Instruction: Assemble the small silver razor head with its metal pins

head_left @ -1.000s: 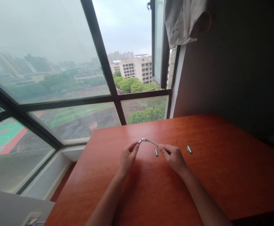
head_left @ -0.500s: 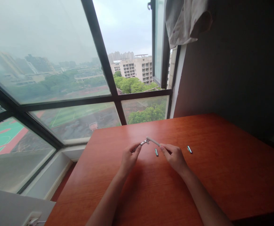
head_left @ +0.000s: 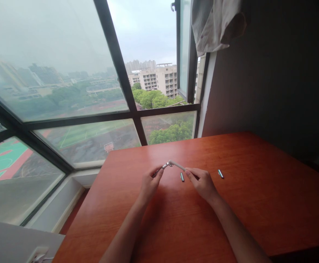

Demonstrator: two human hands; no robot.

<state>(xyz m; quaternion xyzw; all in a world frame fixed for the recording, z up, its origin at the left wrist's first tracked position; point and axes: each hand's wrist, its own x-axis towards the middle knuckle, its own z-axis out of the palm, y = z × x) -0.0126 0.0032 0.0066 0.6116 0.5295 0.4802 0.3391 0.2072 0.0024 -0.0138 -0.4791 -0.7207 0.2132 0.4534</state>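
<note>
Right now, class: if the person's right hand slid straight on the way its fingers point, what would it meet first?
The right hand points up-left along the thin silver piece it pinches, so it would probably meet the left hand holding the other end; depth is unclear.

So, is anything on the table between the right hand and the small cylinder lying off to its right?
Nothing visible. The right hand pinches one end of the thin white-and-metal piece; the right cylinder lies apart on bare table. The other cylinder lies between the hands.
</note>
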